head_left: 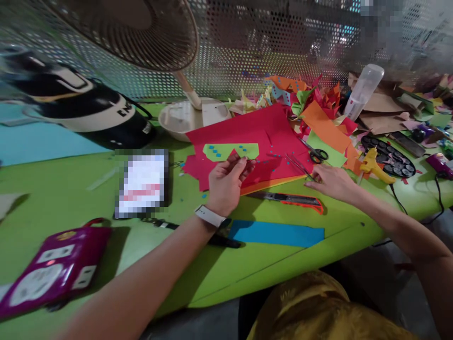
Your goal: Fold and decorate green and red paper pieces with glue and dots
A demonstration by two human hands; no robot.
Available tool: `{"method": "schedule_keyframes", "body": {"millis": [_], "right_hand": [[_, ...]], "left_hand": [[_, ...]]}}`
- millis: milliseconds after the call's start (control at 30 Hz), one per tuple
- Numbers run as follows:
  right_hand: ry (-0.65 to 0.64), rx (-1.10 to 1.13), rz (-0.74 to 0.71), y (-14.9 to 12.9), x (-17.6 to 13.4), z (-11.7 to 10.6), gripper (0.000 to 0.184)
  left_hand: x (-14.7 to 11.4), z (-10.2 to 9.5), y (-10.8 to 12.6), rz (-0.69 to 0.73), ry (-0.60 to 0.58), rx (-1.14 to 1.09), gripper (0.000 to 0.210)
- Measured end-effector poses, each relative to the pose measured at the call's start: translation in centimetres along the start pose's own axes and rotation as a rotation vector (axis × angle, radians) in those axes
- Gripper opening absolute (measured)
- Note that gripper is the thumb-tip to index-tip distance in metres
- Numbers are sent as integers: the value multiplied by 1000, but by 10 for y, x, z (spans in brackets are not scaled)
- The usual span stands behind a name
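My left hand point(226, 184), wearing a white wristband, is closed in a pinch over the red paper point(247, 126); what sits between its fingertips is too small to make out. Just beyond those fingers lies a light green paper piece point(226, 152) carrying small blue paper bits. Tweezers point(298, 164) point left and away from my right hand point(332, 182), whose fingers are closed on their near end. More tiny blue bits are scattered over the red paper around the tweezers' tips. Black-handled scissors point(318, 155) lie just past the tweezers.
Nearer me are an orange cutter point(293, 199) and a blue paper strip point(278, 233). A yellow glue gun point(375, 169) and black palette point(387, 156) lie right. Left are a phone point(143, 184), purple box point(60, 267), black bottle point(106, 115) and fan point(184, 118). Paper scraps pile behind.
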State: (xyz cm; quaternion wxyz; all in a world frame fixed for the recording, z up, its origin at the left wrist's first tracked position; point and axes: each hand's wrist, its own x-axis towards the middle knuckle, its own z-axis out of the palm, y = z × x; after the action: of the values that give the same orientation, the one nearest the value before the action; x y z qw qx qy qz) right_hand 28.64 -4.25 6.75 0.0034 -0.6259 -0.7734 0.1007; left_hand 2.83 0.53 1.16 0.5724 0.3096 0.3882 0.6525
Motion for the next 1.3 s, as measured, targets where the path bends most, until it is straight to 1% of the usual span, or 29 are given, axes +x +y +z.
{"method": "schedule_keyframes", "body": {"millis": [67, 100, 167, 233, 333, 367, 400, 467, 533, 600, 667, 733, 800, 867, 967, 1067, 1133, 1167, 1200, 1300], "right_hand": [[6, 11, 20, -1, 3, 3, 13], [26, 59, 49, 1, 2, 1, 11], [92, 247, 110, 7, -1, -6, 11], [211, 488, 124, 13, -4, -17, 10], [459, 776, 59, 15, -4, -35, 20], [516, 855, 40, 15, -3, -42, 22], [544, 930, 28, 14, -1, -48, 22], [530, 1059, 8, 9, 2, -58, 24], [491, 1135, -16, 3, 7, -64, 27], [465, 1159, -42, -5, 14, -62, 30], [425, 1145, -68, -13, 22, -53, 36], [379, 1118, -99, -21, 32, -41, 41], [369, 1083, -151, -27, 40, -30, 43], [362, 1024, -218, -31, 46, -24, 43], [282, 875, -306, -36, 51, -24, 42], [156, 703, -351, -37, 56, -29, 42], [83, 665, -373, -37, 61, -30, 43], [74, 688, -374, -36, 65, -30, 43], [94, 739, -365, -35, 69, -29, 45], [263, 972, -285, -35, 82, -22, 49]], "left_hand": [[1, 0, 1, -24, 3, -20, 18], [1, 1, 1, -34, 7, -30, 17], [1, 2, 2, -46, 21, -51, 16], [0, 3, 3, -46, 29, -66, 16], [-1, 5, 3, -32, 21, -69, 17], [-2, 5, 3, -29, 20, -71, 17], [-2, 5, 4, -31, 22, -77, 17], [-2, 4, 4, -42, 28, -95, 18], [-1, 3, 4, -52, 29, -111, 18], [-1, 2, 5, -55, 21, -121, 18], [-1, 1, 4, -53, 15, -125, 19], [0, 0, 4, -50, 19, -125, 20], [0, 0, 3, -46, 22, -125, 21], [1, -1, 2, -45, 16, -129, 21], [1, -2, 2, -46, 7, -135, 23], [2, -2, 1, -44, 9, -134, 23], [2, -2, 1, -46, 15, -133, 23], [2, -2, 1, -47, 19, -133, 23], [2, -2, 1, -48, 23, -133, 23], [2, -3, 1, -48, 37, -121, 24]]}}
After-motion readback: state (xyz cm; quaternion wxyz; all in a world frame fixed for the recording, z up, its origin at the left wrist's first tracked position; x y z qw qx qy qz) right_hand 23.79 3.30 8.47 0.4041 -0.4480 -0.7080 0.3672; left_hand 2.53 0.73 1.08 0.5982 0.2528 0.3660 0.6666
